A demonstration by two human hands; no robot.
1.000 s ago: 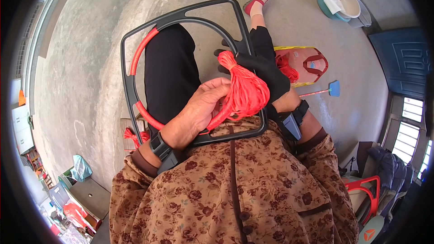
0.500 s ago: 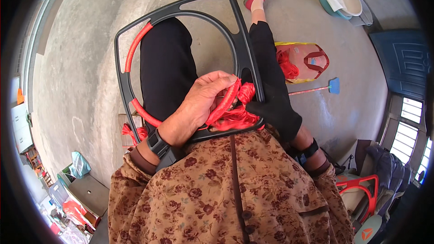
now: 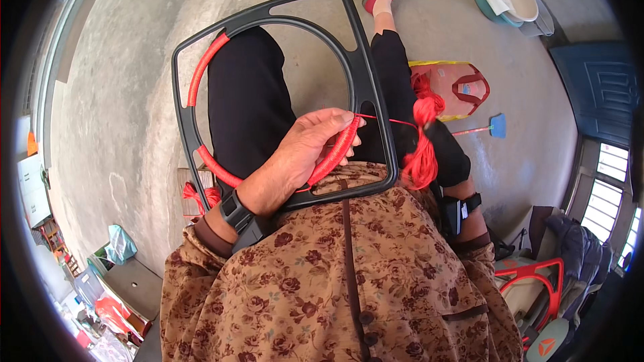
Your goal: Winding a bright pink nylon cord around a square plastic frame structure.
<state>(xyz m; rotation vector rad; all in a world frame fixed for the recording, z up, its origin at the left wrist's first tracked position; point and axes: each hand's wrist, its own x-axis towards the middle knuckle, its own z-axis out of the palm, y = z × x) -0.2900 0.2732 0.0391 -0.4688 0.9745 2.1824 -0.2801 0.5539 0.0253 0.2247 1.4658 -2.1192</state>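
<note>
A black plastic frame with a round inner ring lies across my lap. Sections of the ring are wrapped in red cord. My left hand is closed round the lower right wrapped section, thumb pressed at the top end of the winding. From that spot a single red strand runs out over the frame's right side. It leads to a bundle of red cord, which hangs at my right hand. That hand wears a black glove and is closed on the bundle; its fingertips are partly hidden behind the cord.
Right of my leg stands a pink and yellow bag with red cord at its mouth. A blue fly swatter lies nearby on the floor. Stacked basins are at the far right. Another red cord bundle lies by my left wrist.
My right hand has moved out of the frame to the right, carrying the cord bundle and drawing the strand across. My left hand keeps its grip on the ring.
</note>
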